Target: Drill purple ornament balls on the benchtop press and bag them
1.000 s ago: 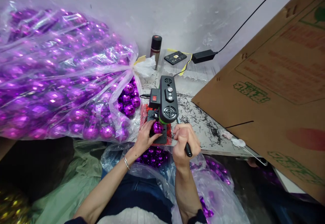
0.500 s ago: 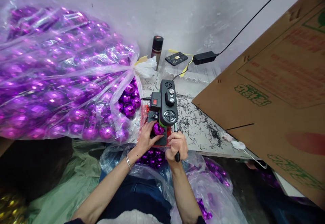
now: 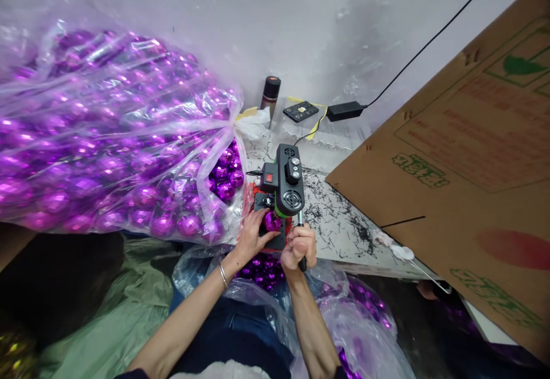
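Between the thumb and fingers of my left hand (image 3: 251, 236) is a shiny purple faceted ball (image 3: 272, 220), held under the front end of a small black bench machine (image 3: 291, 178). The machine has a red switch on its side box and stands on a dark base plate over something red. My right hand (image 3: 299, 246) is closed around the black-gripped lever (image 3: 303, 263) at the machine's right side. The underside of the ball and the part of the machine touching it are hidden.
Left of the machine lies a large clear bag (image 3: 129, 156) of purple balls, with a hole showing several. A cardboard box (image 3: 451, 184) slants in from the right. Behind are a spray can (image 3: 270, 94), a phone (image 3: 301, 111) and a power adapter (image 3: 345, 111). Black scraps (image 3: 339, 213) litter the table.
The view has shifted slightly, so everything sits a little lower in the picture. Both hands keep their holds, the left on the ball and the right on the lever.
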{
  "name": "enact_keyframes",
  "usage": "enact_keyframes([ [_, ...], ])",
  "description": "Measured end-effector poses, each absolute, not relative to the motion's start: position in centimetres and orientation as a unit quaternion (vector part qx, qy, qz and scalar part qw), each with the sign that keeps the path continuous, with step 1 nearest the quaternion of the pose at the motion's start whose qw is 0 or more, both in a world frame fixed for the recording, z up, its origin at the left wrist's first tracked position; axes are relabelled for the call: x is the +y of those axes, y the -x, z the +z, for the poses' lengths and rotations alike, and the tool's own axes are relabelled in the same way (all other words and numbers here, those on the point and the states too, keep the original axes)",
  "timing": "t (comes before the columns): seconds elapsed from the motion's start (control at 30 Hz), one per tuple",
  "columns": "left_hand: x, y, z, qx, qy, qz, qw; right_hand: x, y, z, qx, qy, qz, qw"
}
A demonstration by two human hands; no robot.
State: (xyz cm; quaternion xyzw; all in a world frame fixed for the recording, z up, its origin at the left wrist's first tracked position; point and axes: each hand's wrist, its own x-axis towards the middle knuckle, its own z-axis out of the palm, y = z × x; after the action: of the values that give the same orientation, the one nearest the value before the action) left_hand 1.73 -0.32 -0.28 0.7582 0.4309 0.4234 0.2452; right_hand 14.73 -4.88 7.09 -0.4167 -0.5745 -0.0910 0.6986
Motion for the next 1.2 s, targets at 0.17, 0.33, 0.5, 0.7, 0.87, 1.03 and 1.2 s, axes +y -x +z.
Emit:
enact_keyframes([
  [0.17, -0.1, -1.9, -0.6, 0.416, -0.76, 0.433, 0.249, -4.6, -14.8, 6.9, -0.574, 0.417, -0.091, 0.699],
  [0.33, 0.5, -2.2, -0.6, 0.407, -0.758, 0.441, 0.255, -4.3, -15.2, 7.3, -0.597, 0.397, -0.12, 0.686],
  [0.5, 0.2, -2.4, -0.4, 0.407, -0.751, 0.445, 0.268, -4.7, -15.7, 11.6, -0.591, 0.426, -0.081, 0.68],
  [0.7, -5.4, 0.3, 0.2, 0.371, -0.795, 0.422, 0.228, -5.3, -15.7, 14.5, -0.588, 0.448, -0.023, 0.673],
  [0.87, -1.8, 4.1, 4.1, 0.456, -0.738, 0.472, 0.157, -5.5, -15.4, 12.5, -0.598, 0.436, -0.054, 0.67],
  [1.03, 6.2, 7.2, 6.4, 0.627, -0.687, 0.358, 0.081, -5.7, -15.3, 12.3, -0.597, 0.442, -0.042, 0.668],
  [1.2, 7.3, 7.4, 6.2, 0.61, -0.743, 0.273, 0.04, -5.7, -15.1, 12.5, -0.603, 0.438, -0.048, 0.665],
])
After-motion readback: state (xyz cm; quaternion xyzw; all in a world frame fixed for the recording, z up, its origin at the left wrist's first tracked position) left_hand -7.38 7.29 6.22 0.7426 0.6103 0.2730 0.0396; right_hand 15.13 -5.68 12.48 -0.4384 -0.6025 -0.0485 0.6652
